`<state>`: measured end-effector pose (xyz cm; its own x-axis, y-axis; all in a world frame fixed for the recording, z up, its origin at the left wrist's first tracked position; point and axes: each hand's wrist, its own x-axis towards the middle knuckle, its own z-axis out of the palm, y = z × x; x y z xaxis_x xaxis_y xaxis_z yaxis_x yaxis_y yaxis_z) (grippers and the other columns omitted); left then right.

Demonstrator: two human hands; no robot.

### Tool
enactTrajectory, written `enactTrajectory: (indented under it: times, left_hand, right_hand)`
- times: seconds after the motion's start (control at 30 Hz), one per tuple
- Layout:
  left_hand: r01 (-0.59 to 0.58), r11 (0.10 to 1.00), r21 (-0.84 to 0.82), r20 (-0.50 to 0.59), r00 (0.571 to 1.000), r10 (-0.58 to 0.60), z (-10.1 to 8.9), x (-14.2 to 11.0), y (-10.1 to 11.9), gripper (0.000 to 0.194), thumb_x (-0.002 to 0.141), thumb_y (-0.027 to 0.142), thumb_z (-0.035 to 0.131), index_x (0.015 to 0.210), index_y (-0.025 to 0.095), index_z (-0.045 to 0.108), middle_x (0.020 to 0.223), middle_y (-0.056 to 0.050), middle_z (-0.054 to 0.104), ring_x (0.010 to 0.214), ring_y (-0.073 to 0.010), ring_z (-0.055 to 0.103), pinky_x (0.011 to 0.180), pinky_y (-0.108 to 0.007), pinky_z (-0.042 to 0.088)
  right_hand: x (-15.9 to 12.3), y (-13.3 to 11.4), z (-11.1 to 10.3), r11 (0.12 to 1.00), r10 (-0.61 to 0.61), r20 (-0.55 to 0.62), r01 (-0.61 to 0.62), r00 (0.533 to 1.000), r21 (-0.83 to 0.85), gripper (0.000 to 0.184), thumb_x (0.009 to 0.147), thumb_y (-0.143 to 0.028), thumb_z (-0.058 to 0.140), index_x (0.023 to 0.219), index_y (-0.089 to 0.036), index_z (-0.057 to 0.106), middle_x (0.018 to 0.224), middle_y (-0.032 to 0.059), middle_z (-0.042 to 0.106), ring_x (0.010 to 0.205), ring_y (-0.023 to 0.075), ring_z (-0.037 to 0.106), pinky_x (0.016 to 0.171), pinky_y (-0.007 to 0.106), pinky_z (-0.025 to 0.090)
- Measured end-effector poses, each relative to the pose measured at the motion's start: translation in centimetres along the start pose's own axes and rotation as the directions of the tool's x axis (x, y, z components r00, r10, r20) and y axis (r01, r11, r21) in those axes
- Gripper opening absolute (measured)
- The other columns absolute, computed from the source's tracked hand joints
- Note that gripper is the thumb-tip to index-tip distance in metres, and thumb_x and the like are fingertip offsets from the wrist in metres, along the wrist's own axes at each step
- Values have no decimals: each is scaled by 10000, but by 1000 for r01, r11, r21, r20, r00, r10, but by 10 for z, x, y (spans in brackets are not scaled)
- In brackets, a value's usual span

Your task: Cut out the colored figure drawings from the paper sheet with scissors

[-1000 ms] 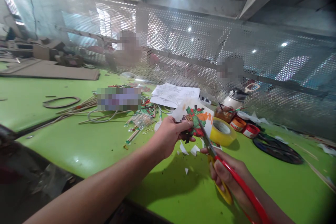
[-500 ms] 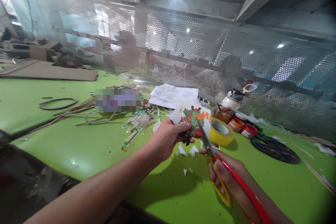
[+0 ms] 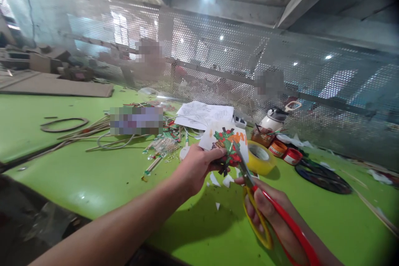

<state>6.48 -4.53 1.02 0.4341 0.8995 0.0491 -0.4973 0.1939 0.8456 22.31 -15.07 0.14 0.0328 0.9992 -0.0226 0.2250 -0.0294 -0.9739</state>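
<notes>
My left hand (image 3: 195, 168) pinches a small white paper with a red, green and orange printed picture (image 3: 225, 141), held up above the green table (image 3: 93, 170). My right hand (image 3: 270, 212) grips scissors with one red and one yellow handle (image 3: 264, 212). Their blades reach up into the printed paper's lower edge. Small white paper scraps (image 3: 222, 180) lie on the table right under the paper.
A yellow tape roll (image 3: 261, 157) sits just behind the paper, with small red-lidded jars (image 3: 284, 153), a white kettle (image 3: 274, 118) and a black ring (image 3: 323, 173) to the right. Printed sheets (image 3: 204, 114), sticks and wire lie at left-centre. A perforated metal screen (image 3: 218, 58) backs the table.
The scissor handles have spread wider apart, and both hands with the paper have shifted slightly left in view. The paper stays in my left hand.
</notes>
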Motion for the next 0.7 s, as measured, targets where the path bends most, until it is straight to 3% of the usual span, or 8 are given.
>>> enactTrajectory:
  times: [0.37, 0.57, 0.7]
  left_hand:
    - [-13, 999, -44, -15, 1000, 13, 0, 0, -3, 117, 693, 146, 741, 792, 106, 694, 777, -94, 695, 658, -141, 618, 643, -253, 492]
    - [-36, 999, -1, -37, 999, 36, 1, -2, -4, 115, 687, 151, 753, 778, 126, 687, 763, -57, 673, 637, -110, 565, 591, -225, 426]
    - [-67, 997, -38, 91, 993, 70, 0, -4, 2, 183, 715, 188, 739, 879, 118, 701, 855, -90, 697, 749, -159, 610, 682, -264, 456]
  right_hand:
    - [-3, -8, 1, 1000, 3, 3, -3, 1000, 27, 695, 746, -770, 521, 1065, -165, 639, 588, -24, 482, 437, 125, 430, 428, 273, 345]
    - [-3, -11, 1, 999, -12, 10, 12, 1000, 40, 666, 764, -760, 507, 1055, -175, 639, 597, -24, 477, 443, 128, 428, 426, 277, 344]
    - [-4, -13, 2, 999, -24, 20, 23, 1000, 47, 659, 760, -773, 493, 1007, -183, 650, 601, -19, 480, 459, 133, 429, 444, 285, 357]
